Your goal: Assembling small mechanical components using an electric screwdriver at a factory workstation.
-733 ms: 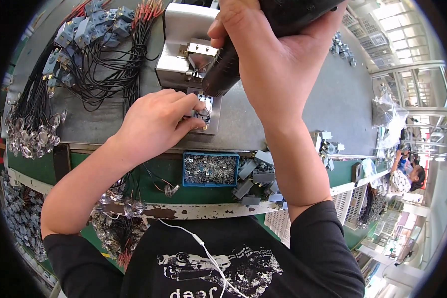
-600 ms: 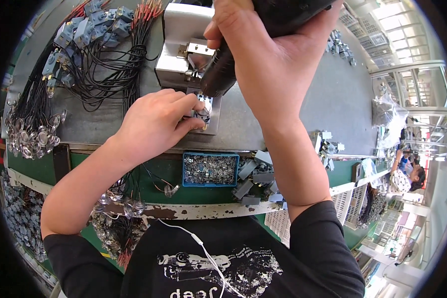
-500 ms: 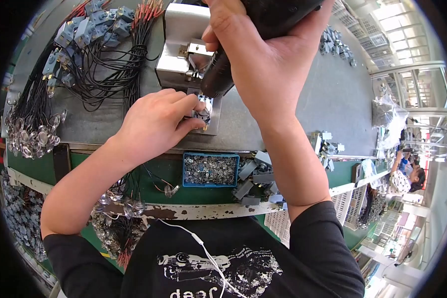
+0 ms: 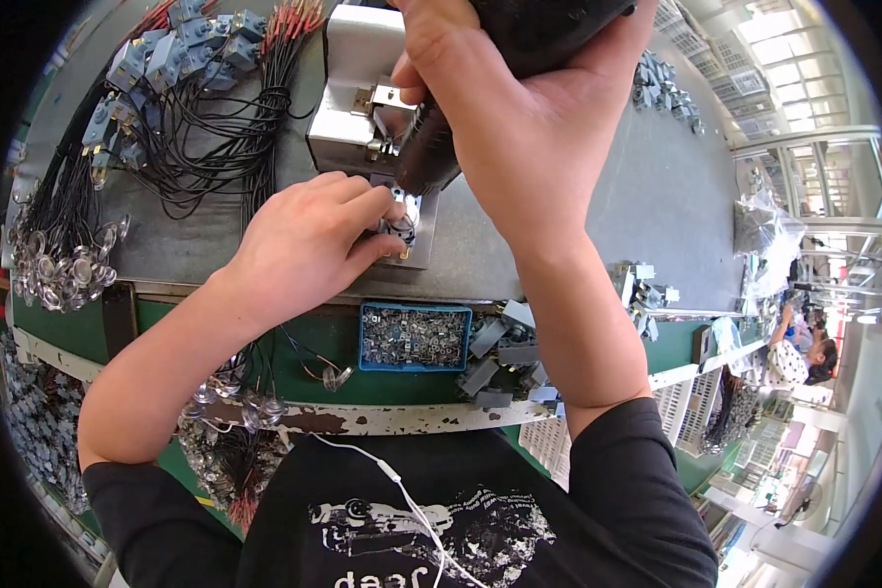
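My right hand (image 4: 519, 137) is wrapped round a black electric screwdriver (image 4: 554, 34), tilted so its tapered nose points down and to the left. That nose comes down at a small switch-like part (image 4: 406, 227) with bright metal pieces and a dark wire loop. Thumb and fingers of my left hand (image 4: 304, 235) pinch this part from its left side. It rests on a flat metal plate (image 4: 426, 235) in front of a white metal fixture (image 4: 353, 44). The screwdriver's tip is hidden against the part, so contact cannot be made out.
Left of the fixture lie grey switches (image 4: 167, 61) with bundled black wires (image 4: 255, 137). Nearer me, a blue tray (image 4: 363, 338) holds small metal pieces, beside grey housings (image 4: 505, 348). More switches (image 4: 664, 93) lie far right. A person (image 4: 794, 358) is in the right background.
Both hands keep nearly the same place and grip. The screwdriver and right hand have shifted very slightly left. The person in the background has moved a little.
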A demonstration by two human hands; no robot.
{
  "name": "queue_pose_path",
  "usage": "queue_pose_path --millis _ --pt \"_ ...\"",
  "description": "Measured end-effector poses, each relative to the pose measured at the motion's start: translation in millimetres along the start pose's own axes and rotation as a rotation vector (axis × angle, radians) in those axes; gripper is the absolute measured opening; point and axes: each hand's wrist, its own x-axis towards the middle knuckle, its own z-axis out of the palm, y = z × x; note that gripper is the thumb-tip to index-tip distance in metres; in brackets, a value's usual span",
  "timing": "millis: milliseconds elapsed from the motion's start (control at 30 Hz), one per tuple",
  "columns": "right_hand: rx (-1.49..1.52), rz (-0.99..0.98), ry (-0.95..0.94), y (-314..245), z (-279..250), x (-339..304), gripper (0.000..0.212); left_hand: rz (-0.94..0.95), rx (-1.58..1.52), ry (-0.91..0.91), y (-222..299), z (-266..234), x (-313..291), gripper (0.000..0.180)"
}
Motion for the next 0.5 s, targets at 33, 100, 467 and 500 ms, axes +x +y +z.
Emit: queue_pose_path --millis 33,100,467,500 --pt "0.006 0.002 0.002 -13.8 9.1 0.8 0.055 -0.006 0.001 -0.003 -1.1 -0.6 -1.6 0.023" --pt "0.104 0.831 0.284 -57.3 27.0 6.1 0.057 -0.010 0.000 -0.006 -1.2 -0.9 -3.6 0.023" --pt "0.048 0.685 0.323 -45.3 14.4 0.7 0.061 0.014 0.011 0.019 -2.7 0.0 -1.2 0.023" --pt "0.047 0.683 0.321 -39.5 12.8 2.8 0.061 0.015 0.011 0.022 -2.7 0.0 -0.7 0.023"
